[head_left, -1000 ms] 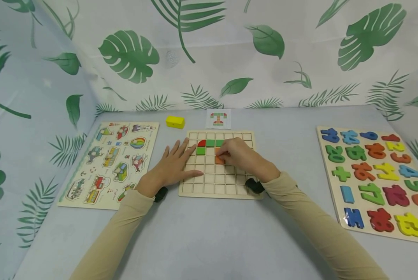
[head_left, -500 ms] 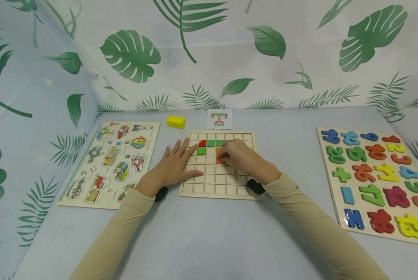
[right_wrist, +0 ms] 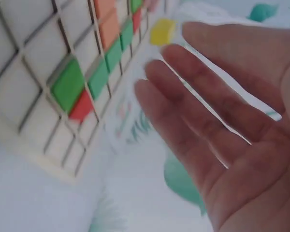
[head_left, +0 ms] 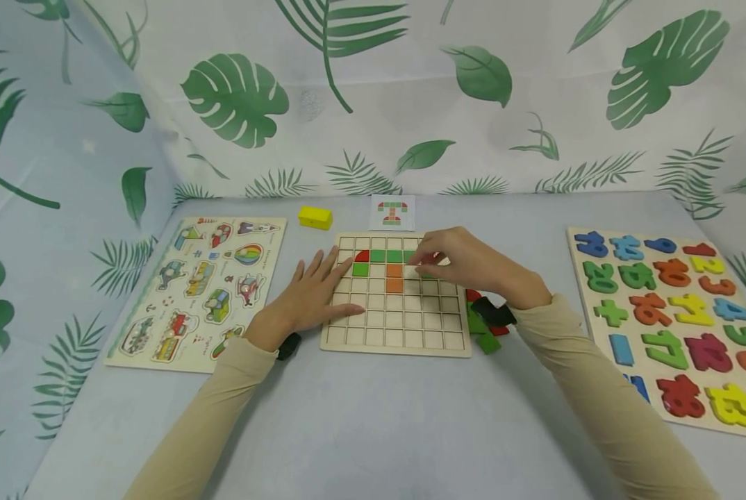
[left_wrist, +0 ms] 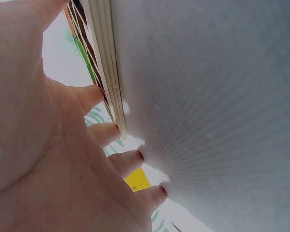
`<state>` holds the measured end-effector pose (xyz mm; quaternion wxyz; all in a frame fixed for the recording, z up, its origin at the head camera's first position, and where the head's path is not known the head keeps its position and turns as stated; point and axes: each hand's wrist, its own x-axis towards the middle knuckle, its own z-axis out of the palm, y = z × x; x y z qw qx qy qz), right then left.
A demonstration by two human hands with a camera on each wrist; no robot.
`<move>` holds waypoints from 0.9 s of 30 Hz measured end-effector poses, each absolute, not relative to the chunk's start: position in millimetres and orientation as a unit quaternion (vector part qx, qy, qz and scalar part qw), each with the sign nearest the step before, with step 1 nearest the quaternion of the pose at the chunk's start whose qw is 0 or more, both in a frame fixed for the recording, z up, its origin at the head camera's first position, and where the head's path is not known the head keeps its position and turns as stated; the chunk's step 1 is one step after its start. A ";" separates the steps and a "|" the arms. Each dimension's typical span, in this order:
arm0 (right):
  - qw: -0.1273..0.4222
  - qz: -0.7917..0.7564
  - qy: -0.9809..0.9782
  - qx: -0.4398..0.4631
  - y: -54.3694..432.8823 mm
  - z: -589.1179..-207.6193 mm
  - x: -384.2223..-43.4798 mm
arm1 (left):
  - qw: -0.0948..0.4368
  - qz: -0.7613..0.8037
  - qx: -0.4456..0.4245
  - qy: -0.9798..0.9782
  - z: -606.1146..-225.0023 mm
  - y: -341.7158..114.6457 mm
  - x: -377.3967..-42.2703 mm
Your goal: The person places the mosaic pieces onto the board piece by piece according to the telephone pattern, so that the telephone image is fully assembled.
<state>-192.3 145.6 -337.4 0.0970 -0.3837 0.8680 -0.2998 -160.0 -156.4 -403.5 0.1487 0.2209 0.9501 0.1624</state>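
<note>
The light wooden grid board (head_left: pixel 379 338) lies flat on the table. My left hand (head_left: pixel 313 295) rests on its left side, fingers spread; in the left wrist view its fingers line the board's edge (left_wrist: pixel 108 58). Near the top of the grid sit a red rounded tile (head_left: pixel 363 256), green tiles (head_left: pixel 387 257) and orange tiles (head_left: pixel 394 278). My right hand (head_left: pixel 467 260) is over the upper right squares, partly covering them. The right wrist view finds its fingers extended and holding nothing, beside a green tile (right_wrist: pixel 68 86) and a red tile (right_wrist: pixel 82 106) in the grid.
Loose green tiles (head_left: pixel 488 343) and red ones lie right of the board, partly hidden by the right wrist's black strap. Behind it are a pattern card (head_left: pixel 393 212) and a yellow block (head_left: pixel 315 218). A vehicle puzzle (head_left: pixel 151 295) lies left, a number puzzle (head_left: pixel 638 351) right.
My right hand has left the orange tiles and moved right and slightly up, uncovering them and the loose tiles beside the board. My left hand has stayed put.
</note>
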 end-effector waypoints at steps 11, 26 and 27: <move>0.191 -0.235 0.894 -0.330 204.8 -333.6 -184.6 | 0.145 0.165 0.221 0.950 -406.3 -157.4 -161.1; 0.263 -0.228 0.880 -0.323 248.3 -353.1 -174.5 | 0.145 0.165 0.224 0.950 -405.0 -157.3 -160.4; 0.261 -0.228 0.879 -0.327 248.1 -353.7 -174.9 | 0.145 0.167 0.223 0.949 -404.8 -157.4 -160.3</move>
